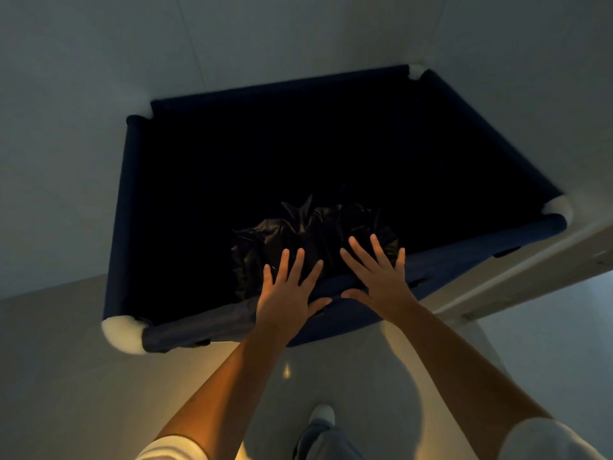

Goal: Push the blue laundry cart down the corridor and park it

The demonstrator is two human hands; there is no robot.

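The blue laundry cart (132, 200) fills the middle of the view, a dark fabric bin with white rounded corner pieces. Its far side stands close against a pale wall. Inside, near the front, lies a crumpled black plastic bag (298, 227). My left hand (288, 293) and my right hand (378, 277) hover over the cart's near rim side by side, fingers spread. Both palms face down, thumbs touching or nearly touching the rim fabric, neither hand gripping anything.
Pale walls (265, 34) meet in a corner just behind the cart. A white door frame or ledge (530, 260) runs along the right side. The glossy floor (83, 376) is lit warm below me, and my shoe (321, 415) shows at the bottom.
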